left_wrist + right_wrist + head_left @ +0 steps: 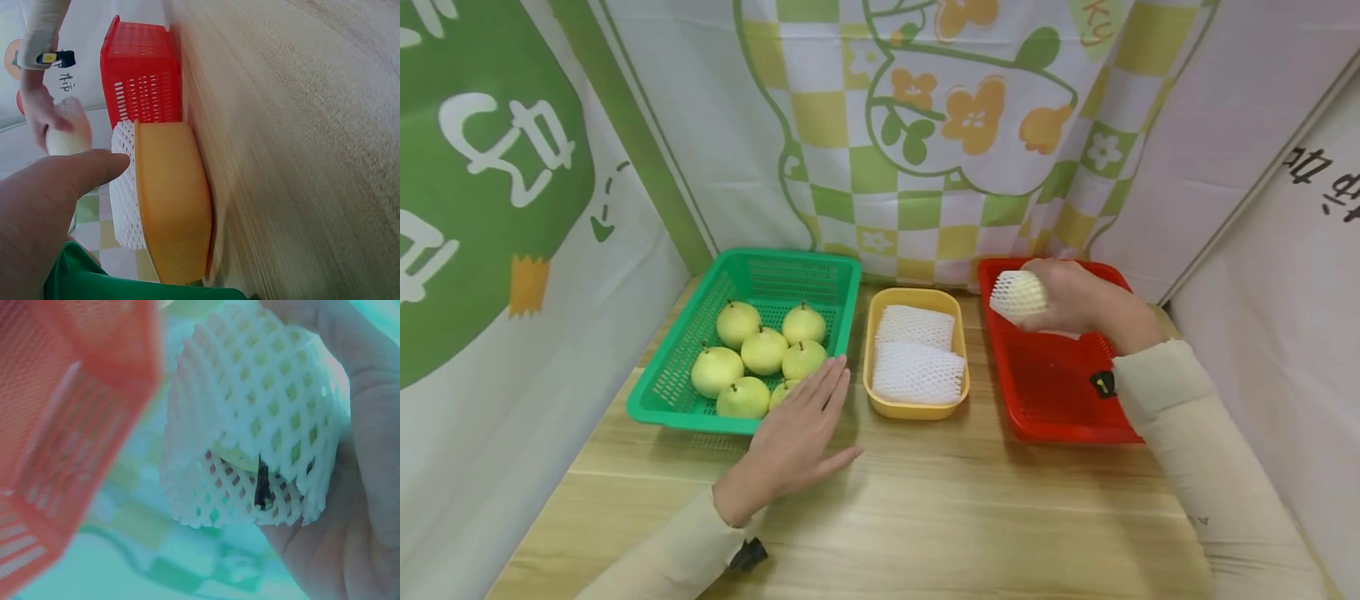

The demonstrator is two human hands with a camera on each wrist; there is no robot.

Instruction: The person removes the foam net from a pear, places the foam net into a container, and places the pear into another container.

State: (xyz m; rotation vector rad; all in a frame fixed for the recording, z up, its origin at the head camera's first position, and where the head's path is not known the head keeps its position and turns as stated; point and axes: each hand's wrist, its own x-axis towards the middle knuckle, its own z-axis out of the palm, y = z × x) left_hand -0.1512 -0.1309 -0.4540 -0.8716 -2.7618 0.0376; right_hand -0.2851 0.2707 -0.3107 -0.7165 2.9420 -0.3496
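Observation:
My right hand [1071, 296] grips a pale yellow-green pear [1018, 296] in a white foam net sleeve, above the back of the red basket [1052, 400]. The right wrist view shows the dark stem [263, 487] inside the sleeve's open end. With fingers straight, my left hand [801, 433] lies over the front right corner of the green basket [850, 292], holding nothing visible. Several bare pears [763, 350] sit in that basket, one partly hidden by the left fingers. White foam net sleeves [917, 373] fill the yellow container [917, 411] between the baskets.
All three containers stand on a wooden table [940, 517], backed by a checked, flower-printed curtain [917, 208]. White printed walls close in at left and right. A white edge [1063, 335] shows in the red basket below the right hand.

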